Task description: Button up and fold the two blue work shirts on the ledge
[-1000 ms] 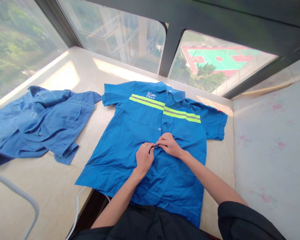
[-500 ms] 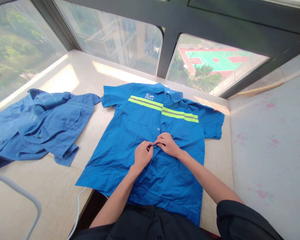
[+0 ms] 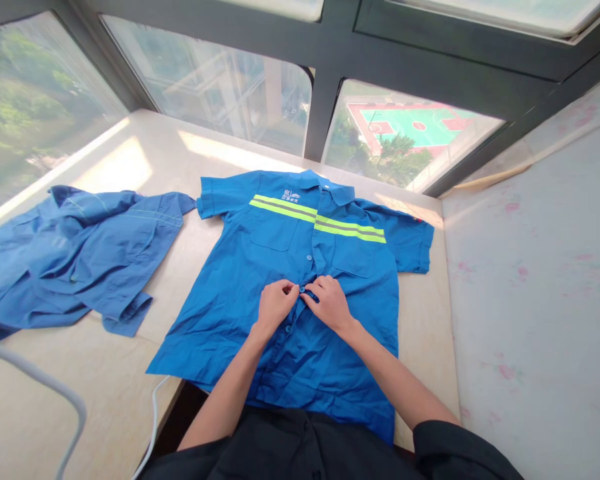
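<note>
A blue short-sleeved work shirt (image 3: 220,313) lies front up, collar toward the windows, with a yellow-green reflective stripe across its chest. At the middle of its front opening, my left hand (image 3: 276,303) pinches the placket edge beside a button (image 3: 302,289). From the other side of that button, my right hand (image 3: 330,303) holds the shirt's edge between thumb and fingers. Another button (image 3: 309,257) shows above my hands, and a lower button (image 3: 288,329) sits below them. Whether the middle button is through its hole I cannot tell.
A second, crumpled blue garment (image 3: 90,253) lies to the left on the pale ledge (image 3: 175,297). A grey-white curved tube (image 3: 55,390) and a white cable (image 3: 153,420) are at the lower left. Windows stand behind; a flowered wall (image 3: 530,300) borders the right.
The view has shifted slightly. My fingertips have moved a little apart around the middle button, which now shows more plainly between them. The shirt lies as before.
</note>
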The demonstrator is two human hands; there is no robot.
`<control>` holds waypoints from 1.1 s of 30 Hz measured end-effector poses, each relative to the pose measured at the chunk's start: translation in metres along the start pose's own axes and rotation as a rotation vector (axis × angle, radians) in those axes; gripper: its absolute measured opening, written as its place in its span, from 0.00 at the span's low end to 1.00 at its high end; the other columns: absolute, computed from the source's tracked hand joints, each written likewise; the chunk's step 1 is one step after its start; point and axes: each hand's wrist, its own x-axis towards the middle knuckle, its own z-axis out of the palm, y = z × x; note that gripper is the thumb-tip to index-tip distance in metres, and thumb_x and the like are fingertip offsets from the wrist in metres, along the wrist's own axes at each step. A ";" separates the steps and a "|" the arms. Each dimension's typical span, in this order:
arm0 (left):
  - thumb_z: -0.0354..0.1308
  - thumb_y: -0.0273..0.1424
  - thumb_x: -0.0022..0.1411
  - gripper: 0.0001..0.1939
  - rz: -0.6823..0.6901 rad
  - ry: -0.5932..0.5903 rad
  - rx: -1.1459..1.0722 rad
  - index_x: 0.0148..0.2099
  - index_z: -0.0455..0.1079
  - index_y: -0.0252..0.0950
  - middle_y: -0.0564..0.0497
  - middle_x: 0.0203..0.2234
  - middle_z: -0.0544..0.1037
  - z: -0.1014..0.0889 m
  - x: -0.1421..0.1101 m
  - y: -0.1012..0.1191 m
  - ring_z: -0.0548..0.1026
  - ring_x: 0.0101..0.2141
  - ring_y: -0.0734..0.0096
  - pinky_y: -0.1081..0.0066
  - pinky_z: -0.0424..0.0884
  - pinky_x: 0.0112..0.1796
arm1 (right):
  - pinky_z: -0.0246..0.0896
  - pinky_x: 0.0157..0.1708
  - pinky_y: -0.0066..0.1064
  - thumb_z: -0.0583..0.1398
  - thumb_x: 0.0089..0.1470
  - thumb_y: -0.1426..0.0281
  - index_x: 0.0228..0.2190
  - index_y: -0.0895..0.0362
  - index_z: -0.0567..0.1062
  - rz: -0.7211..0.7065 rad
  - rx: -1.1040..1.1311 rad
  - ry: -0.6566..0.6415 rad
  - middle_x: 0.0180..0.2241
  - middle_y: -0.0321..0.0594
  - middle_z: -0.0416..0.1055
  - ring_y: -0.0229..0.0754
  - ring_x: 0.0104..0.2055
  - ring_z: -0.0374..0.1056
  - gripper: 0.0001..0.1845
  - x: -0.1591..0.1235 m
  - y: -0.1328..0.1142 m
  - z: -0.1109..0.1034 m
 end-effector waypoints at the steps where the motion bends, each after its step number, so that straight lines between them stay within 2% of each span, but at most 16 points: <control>1: 0.56 0.34 0.61 0.10 0.000 -0.006 0.015 0.33 0.78 0.37 0.50 0.29 0.81 -0.001 0.000 0.000 0.77 0.31 0.69 0.72 0.65 0.34 | 0.54 0.38 0.38 0.61 0.60 0.63 0.35 0.55 0.77 0.019 -0.020 0.016 0.32 0.44 0.69 0.47 0.38 0.62 0.09 0.000 -0.003 0.002; 9: 0.54 0.32 0.61 0.12 -0.002 -0.041 0.082 0.31 0.78 0.35 0.48 0.29 0.81 -0.005 0.006 0.002 0.75 0.29 0.70 0.72 0.61 0.32 | 0.54 0.37 0.39 0.63 0.58 0.65 0.30 0.56 0.76 0.126 -0.168 0.039 0.32 0.46 0.69 0.49 0.39 0.60 0.07 0.006 -0.018 0.012; 14: 0.55 0.33 0.62 0.12 0.000 -0.012 0.118 0.32 0.77 0.35 0.48 0.30 0.81 -0.004 0.006 0.001 0.75 0.30 0.70 0.73 0.61 0.32 | 0.54 0.37 0.37 0.63 0.57 0.67 0.30 0.56 0.76 0.093 -0.177 0.104 0.31 0.43 0.70 0.47 0.38 0.61 0.06 0.002 -0.014 0.015; 19: 0.56 0.35 0.64 0.10 0.026 -0.032 0.192 0.36 0.77 0.37 0.49 0.32 0.81 -0.005 0.001 0.001 0.76 0.33 0.69 0.73 0.65 0.35 | 0.55 0.40 0.37 0.60 0.61 0.65 0.33 0.57 0.77 0.039 -0.146 0.149 0.32 0.42 0.71 0.45 0.38 0.62 0.09 0.000 -0.011 0.018; 21: 0.56 0.35 0.65 0.10 0.049 0.005 0.265 0.43 0.77 0.38 0.48 0.36 0.80 -0.004 -0.004 0.000 0.76 0.36 0.66 0.71 0.67 0.37 | 0.56 0.40 0.37 0.60 0.62 0.63 0.35 0.57 0.78 0.032 -0.135 0.149 0.33 0.42 0.72 0.45 0.39 0.63 0.11 -0.001 -0.010 0.018; 23: 0.56 0.35 0.65 0.16 0.134 0.093 0.375 0.52 0.73 0.37 0.44 0.43 0.79 -0.002 -0.010 -0.004 0.76 0.42 0.62 0.68 0.69 0.40 | 0.57 0.41 0.37 0.59 0.62 0.61 0.37 0.57 0.78 0.034 -0.119 0.146 0.34 0.43 0.73 0.46 0.39 0.63 0.12 -0.001 -0.010 0.017; 25: 0.53 0.34 0.67 0.20 0.294 0.155 0.484 0.59 0.69 0.36 0.41 0.51 0.75 0.000 -0.018 -0.012 0.73 0.50 0.57 0.64 0.69 0.46 | 0.59 0.42 0.38 0.58 0.63 0.60 0.39 0.57 0.78 0.022 -0.082 0.146 0.37 0.45 0.73 0.46 0.41 0.64 0.14 -0.004 -0.009 0.013; 28: 0.47 0.32 0.70 0.21 0.533 0.139 0.601 0.61 0.68 0.36 0.40 0.62 0.65 0.000 -0.028 -0.028 0.62 0.62 0.55 0.59 0.63 0.57 | 0.62 0.49 0.40 0.56 0.64 0.60 0.47 0.57 0.76 -0.020 0.006 0.183 0.45 0.48 0.73 0.47 0.49 0.65 0.18 -0.013 -0.005 0.004; 30: 0.44 0.33 0.71 0.21 0.599 0.115 0.658 0.62 0.67 0.36 0.42 0.65 0.60 -0.002 -0.034 -0.039 0.54 0.66 0.53 0.55 0.57 0.61 | 0.61 0.55 0.42 0.54 0.65 0.61 0.52 0.57 0.73 -0.024 0.040 0.215 0.52 0.50 0.70 0.48 0.55 0.64 0.20 -0.023 0.001 -0.002; 33: 0.43 0.37 0.72 0.23 0.600 0.080 0.726 0.64 0.65 0.38 0.42 0.66 0.57 -0.006 -0.038 -0.050 0.51 0.67 0.51 0.49 0.51 0.63 | 0.58 0.59 0.45 0.53 0.66 0.62 0.59 0.57 0.67 0.005 0.031 0.204 0.58 0.51 0.66 0.49 0.61 0.60 0.24 -0.038 0.011 -0.007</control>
